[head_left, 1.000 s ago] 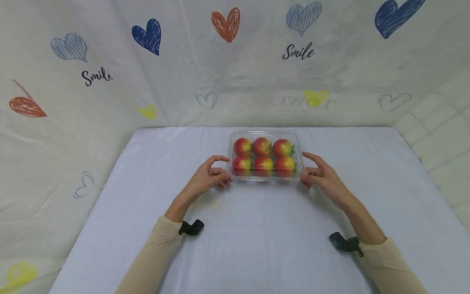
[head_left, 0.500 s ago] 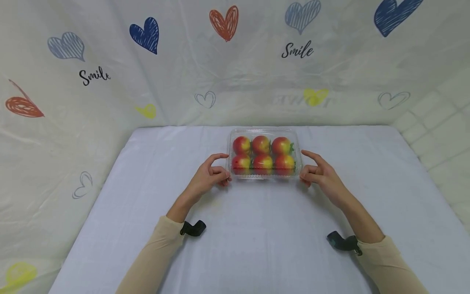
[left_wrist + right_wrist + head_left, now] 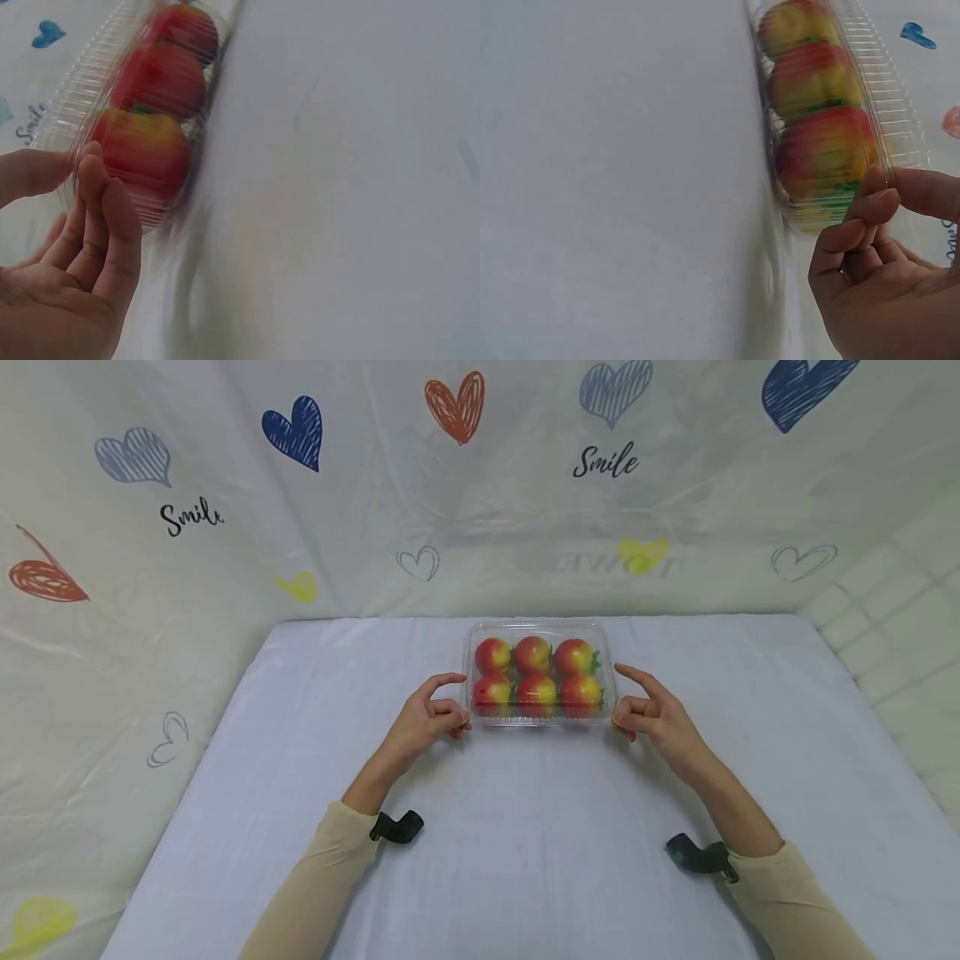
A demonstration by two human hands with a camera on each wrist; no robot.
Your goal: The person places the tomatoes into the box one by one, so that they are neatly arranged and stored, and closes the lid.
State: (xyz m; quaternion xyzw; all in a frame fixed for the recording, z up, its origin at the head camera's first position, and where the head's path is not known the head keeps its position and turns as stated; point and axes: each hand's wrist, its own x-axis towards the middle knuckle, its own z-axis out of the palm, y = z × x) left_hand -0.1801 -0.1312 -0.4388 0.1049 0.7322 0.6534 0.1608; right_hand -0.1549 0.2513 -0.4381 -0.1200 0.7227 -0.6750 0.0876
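Note:
A clear plastic fruit box with a ribbed rim lies at the far middle of the white table. Through its lid show several red-and-yellow fruits with bits of green leaf, set in two rows. At the box's left end, my left hand pinches the rim between thumb and fingers; the left wrist view shows this hand close up. The opposite end is pinched in the same way by my right hand, its index finger stretched along the rim. In the right wrist view, a fruit sits just inside the wall.
White cloth covers the table. Behind it hangs a pale curtain printed with hearts and "Smile", close to the box's far side. A black wrist camera sits at the left cuff, another camera at the right.
Both hands keep their grip on the fruit box, which stays in place on the table. The head view has shifted slightly, and the wrists have drawn a little closer together.

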